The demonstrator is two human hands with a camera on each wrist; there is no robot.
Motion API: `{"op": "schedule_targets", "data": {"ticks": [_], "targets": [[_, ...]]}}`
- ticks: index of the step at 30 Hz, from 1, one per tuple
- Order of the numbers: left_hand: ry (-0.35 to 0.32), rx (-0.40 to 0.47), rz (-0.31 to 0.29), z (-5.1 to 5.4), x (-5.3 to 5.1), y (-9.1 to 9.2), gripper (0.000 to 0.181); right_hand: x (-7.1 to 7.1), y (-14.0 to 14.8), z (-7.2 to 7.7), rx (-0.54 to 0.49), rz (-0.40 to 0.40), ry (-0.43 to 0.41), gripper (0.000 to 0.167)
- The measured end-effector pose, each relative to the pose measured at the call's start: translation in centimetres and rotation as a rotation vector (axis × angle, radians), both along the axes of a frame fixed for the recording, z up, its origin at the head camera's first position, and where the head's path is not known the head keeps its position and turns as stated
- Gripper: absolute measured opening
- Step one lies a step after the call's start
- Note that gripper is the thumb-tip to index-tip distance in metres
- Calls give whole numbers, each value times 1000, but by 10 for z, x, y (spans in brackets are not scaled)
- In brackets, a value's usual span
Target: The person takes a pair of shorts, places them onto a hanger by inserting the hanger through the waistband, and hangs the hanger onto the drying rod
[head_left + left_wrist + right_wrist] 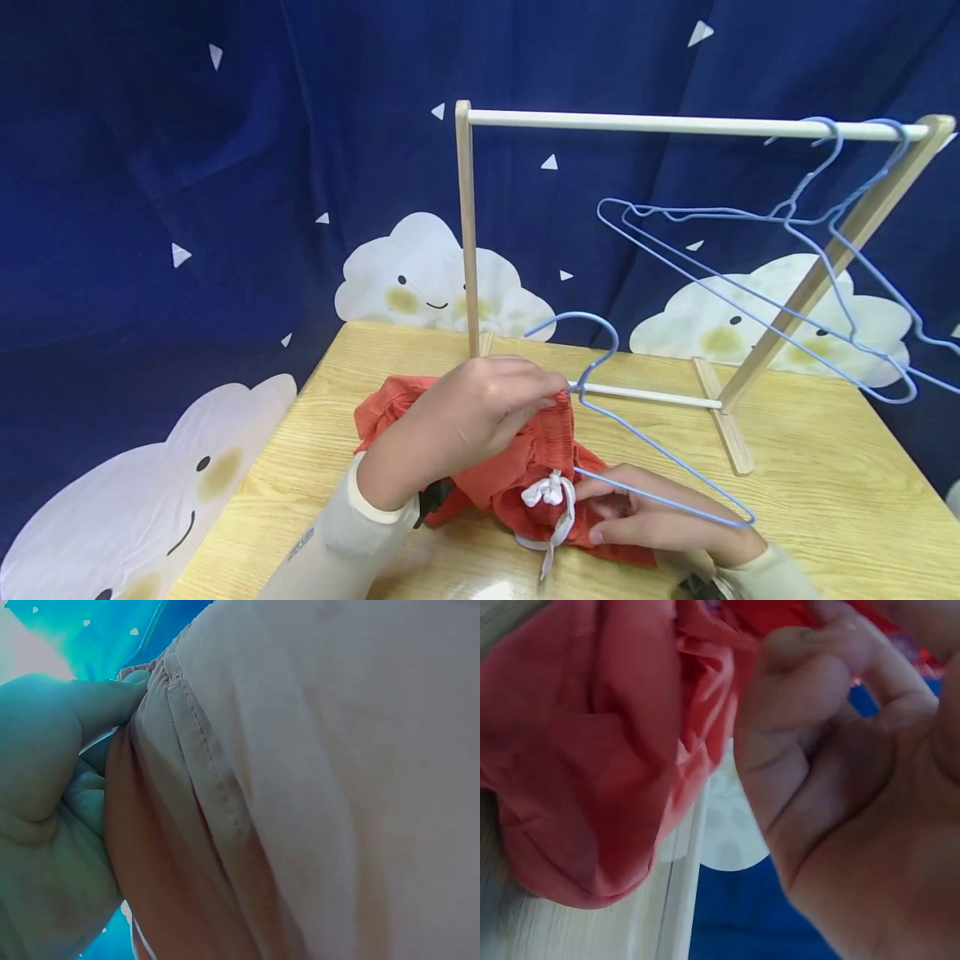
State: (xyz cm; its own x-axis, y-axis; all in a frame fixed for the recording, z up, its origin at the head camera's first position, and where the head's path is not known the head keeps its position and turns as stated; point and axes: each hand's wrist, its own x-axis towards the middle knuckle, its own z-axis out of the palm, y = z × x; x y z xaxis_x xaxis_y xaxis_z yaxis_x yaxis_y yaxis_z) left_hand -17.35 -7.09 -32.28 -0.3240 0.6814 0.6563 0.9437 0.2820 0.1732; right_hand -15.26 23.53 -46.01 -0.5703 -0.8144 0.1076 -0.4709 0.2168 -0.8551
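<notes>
Red shorts [517, 467] with a gathered elastic waistband and a white drawstring [551, 492] tied in a bow are bunched over the table. My left hand [495, 408] pinches the top of the waistband, thumb on the cloth in the left wrist view. A blue wire hanger [667, 454] stands with its hook up; one end goes into the waistband and is hidden, the other sticks out to the right. Beneath its lower bar, my right hand [645, 512] has its fingers curled at the waistband's edge, its fingertips partly hidden. Red cloth [592, 765] hangs beside that hand.
Behind the hands stands a wooden garment rack [637, 122] with a white top rail. Two more blue hangers [787, 212] hang at its right end, jutting toward the table. A dark blue curtain [225, 167] with clouds backs the wooden table [825, 467].
</notes>
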Motion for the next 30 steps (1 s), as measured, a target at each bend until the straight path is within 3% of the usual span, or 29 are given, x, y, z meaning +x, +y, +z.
{"op": "schedule_targets", "data": {"ticks": [2, 7, 15, 17, 21, 23, 25, 30], "targets": [[3, 1, -4, 0, 0, 0, 20, 2, -7, -2, 22, 15, -24, 34], [4, 8, -5, 2, 0, -1, 21, 7, -18, -5, 113, 52, 65, 17], [4, -2, 19, 5, 2, -5, 24, 10, -22, -4, 224, 12, 135, 13], [9, 2, 23, 6, 0, -6, 23, 10, -20, -1, 232, 7, 102, 11], [16, 29, 39, 8, -2, -13, 25, 9, -9, 8, 220, -8, -88, 3], [19, 47, 49, 9, -2, -18, 26, 8, 0, 14, 206, -37, -196, 6], [23, 65, 58, 9, -4, -23, 26, 6, 10, 19, 190, -60, -227, 9], [27, 124, 78, 11, -10, -32, 25, 3, 36, 34, 166, -152, 2, 13]]}}
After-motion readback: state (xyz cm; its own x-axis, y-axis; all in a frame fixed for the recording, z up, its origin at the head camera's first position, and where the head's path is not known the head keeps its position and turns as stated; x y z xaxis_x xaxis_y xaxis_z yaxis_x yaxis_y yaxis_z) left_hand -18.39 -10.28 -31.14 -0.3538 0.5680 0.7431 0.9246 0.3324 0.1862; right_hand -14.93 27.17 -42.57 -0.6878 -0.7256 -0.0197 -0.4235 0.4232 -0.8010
